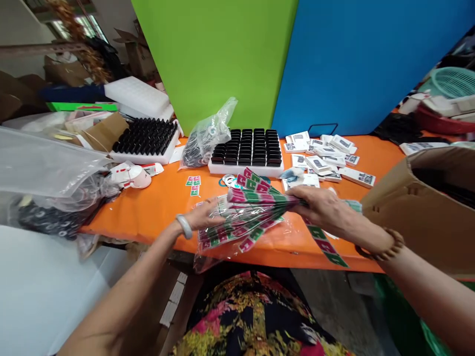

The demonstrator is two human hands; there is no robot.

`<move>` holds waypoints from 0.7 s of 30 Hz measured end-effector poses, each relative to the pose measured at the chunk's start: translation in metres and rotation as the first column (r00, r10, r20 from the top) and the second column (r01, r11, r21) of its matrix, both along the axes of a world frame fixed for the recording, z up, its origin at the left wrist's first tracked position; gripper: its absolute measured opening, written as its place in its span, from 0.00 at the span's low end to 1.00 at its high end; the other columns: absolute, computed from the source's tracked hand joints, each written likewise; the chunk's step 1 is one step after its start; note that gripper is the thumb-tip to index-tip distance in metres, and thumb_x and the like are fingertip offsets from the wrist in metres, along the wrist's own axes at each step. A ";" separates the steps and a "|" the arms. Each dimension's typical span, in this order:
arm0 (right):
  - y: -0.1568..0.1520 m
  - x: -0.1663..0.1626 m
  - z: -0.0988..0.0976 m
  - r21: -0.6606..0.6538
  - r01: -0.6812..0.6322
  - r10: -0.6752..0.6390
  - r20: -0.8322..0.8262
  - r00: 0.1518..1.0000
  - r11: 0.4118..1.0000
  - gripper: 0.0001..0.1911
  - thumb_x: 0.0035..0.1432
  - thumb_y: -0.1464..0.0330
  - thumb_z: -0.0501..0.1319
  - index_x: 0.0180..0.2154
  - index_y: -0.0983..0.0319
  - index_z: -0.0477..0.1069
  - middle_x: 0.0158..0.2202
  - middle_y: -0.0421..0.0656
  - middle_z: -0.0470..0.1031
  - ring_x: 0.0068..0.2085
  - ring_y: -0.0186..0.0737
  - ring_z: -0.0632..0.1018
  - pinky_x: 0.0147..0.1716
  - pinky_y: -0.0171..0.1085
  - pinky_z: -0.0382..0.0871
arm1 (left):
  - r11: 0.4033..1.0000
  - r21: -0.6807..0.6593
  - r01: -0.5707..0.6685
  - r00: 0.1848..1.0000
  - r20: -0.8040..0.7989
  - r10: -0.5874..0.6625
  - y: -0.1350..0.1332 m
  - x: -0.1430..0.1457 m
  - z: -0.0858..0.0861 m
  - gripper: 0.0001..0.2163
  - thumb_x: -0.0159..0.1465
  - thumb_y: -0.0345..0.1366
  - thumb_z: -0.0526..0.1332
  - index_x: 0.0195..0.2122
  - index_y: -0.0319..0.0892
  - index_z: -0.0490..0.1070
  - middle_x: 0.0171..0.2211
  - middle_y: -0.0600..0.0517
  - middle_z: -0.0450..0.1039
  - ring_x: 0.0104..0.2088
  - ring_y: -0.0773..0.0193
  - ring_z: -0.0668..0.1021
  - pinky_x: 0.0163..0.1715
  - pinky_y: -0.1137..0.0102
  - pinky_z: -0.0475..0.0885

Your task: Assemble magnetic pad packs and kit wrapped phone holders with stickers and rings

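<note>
My right hand [322,206] is closed around the gathered end of a bundle of pink-and-green printed sticker strips [256,198]. The strips fan out to the left over the table. One loose strip [325,244] hangs down below that hand toward the table's front edge. At the bundle's left side, my left hand [205,213] holds a clear plastic bag [211,259]. Part of the bag lies under the strips and droops over the edge. The left fingertips are partly hidden by shiny film. A few small pink-and-green stickers [194,185] lie on the orange table [156,212].
Behind the bundle stands a white foam tray [247,170] of black pieces, with a stuffed clear bag [208,133] beside it. Small white boxes [322,158] are heaped right of it. Another foam tray [143,157] sits left. An open carton [419,212] stands at the right.
</note>
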State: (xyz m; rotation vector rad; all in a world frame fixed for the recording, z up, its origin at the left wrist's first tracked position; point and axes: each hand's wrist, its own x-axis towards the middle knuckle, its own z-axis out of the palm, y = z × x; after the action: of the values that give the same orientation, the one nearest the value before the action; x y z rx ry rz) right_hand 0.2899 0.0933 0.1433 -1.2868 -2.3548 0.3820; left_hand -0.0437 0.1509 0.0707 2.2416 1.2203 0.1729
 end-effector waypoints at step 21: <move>0.062 -0.159 0.007 0.169 -0.385 0.342 0.236 0.910 0.907 0.06 0.59 0.73 0.56 0.40 0.64 0.66 0.39 0.46 0.74 0.35 0.37 0.71 0.30 0.36 0.53 | 0.929 0.354 -0.107 0.835 -0.475 0.277 -0.046 -0.013 0.114 0.10 0.66 0.39 0.54 0.47 0.44 0.66 0.43 0.46 0.76 0.44 0.54 0.78 0.40 0.65 0.69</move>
State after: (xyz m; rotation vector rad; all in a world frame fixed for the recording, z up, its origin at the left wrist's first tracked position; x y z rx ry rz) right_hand 0.1308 0.1550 0.1499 -0.8146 -2.7280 0.1047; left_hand -0.0572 0.1051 0.1851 2.5270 1.8237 -0.1955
